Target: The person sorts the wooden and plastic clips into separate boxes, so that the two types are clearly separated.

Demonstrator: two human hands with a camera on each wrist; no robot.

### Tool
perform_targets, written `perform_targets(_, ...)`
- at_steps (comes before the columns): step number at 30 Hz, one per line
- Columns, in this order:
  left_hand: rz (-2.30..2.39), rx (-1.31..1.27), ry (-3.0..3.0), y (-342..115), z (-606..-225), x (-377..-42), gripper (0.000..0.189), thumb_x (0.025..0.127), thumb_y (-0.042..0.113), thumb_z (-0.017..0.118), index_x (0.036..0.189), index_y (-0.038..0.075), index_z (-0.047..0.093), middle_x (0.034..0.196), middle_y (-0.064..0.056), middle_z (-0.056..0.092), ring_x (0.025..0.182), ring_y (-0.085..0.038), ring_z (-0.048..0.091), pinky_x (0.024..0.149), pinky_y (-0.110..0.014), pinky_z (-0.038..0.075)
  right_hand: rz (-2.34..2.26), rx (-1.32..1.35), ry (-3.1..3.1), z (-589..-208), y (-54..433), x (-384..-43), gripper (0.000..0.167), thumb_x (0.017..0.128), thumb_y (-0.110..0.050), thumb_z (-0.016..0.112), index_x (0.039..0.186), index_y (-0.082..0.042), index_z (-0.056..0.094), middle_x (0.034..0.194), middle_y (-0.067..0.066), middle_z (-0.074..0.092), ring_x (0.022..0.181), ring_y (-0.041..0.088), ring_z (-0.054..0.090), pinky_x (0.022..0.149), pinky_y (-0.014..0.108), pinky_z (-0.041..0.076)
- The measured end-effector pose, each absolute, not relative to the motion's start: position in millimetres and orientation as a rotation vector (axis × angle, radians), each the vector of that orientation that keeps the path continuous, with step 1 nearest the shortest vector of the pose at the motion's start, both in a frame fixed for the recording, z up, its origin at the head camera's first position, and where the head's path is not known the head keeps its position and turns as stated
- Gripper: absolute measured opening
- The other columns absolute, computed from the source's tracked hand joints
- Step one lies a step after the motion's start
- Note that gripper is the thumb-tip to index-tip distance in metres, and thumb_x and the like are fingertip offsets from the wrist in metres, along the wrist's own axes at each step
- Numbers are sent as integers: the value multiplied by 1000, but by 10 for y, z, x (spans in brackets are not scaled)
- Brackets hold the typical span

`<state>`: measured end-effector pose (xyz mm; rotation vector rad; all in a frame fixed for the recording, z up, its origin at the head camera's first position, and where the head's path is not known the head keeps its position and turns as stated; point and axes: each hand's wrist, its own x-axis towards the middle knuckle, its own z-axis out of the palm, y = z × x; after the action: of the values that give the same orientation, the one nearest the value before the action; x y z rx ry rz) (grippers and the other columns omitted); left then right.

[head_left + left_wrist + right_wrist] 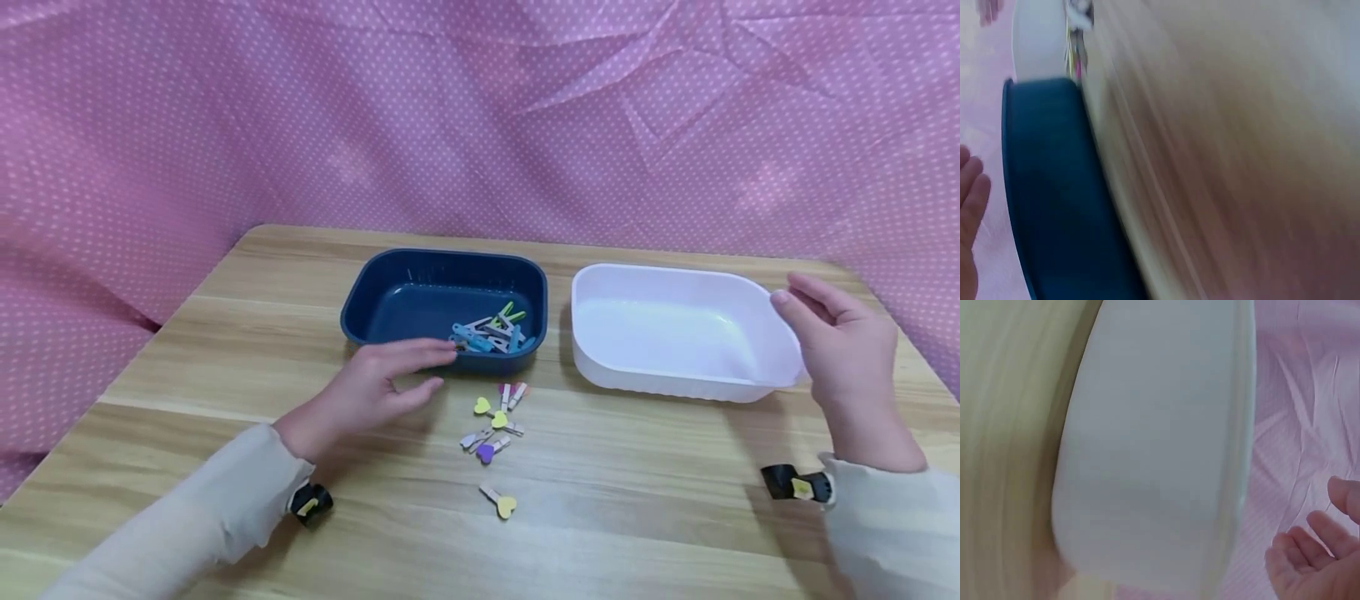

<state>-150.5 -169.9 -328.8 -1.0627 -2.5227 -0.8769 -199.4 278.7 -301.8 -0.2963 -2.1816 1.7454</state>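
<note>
My left hand hovers at the front wall of a navy plastic tub, fingers extended and holding nothing. Inside that tub, several clothespins in blue, green and grey lie heaped at the front right. My right hand is raised beside the right end of a white plastic tub, thumb close to the rim; the right wrist view shows loosely bent, bare fingers. On the table in front, between the hands, lie small wooden clothespins with hearts, among them a purple one and yellow ones.
One yellow-heart clothespin lies apart from the others, nearer the front of the wooden table. Both tubs stand side by side toward the back edge. Behind the table hangs a pink dotted cloth.
</note>
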Motion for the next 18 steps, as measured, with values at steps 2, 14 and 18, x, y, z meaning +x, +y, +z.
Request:
perform_targets(2,-933,-1094,-2626,-1638,-3281,-1478,33,83,8,67,116,6,65,122,-7,62,115,-21,57,95,-35,47,1779,-356,-2149,-3049,2868,-2025,51,80,-24,71,128,-15,56,106,-18,63,97,-6,55,72,0,43)
perform_targets(14,-900,-1161,-3053,-1474,-3283,-1525,33,88,23,63,120,14,64,122,3,62,116,-11,55,97,-32,46,2059,-567,-2143,-3369,3178,-2122,58,82,-37,68,135,-26,46,147,-15,32,136,1,20,114,23,11)
perform_targets(18,-745,-1203,-3102,-1461,-3307,-1545,35,90,23,61,123,13,61,124,1,60,118,-14,54,99,-35,45,2183,-462,-2065,-3573,3332,-2217,45,83,-29,68,127,-26,56,130,-14,52,116,-2,48,93,13,43)
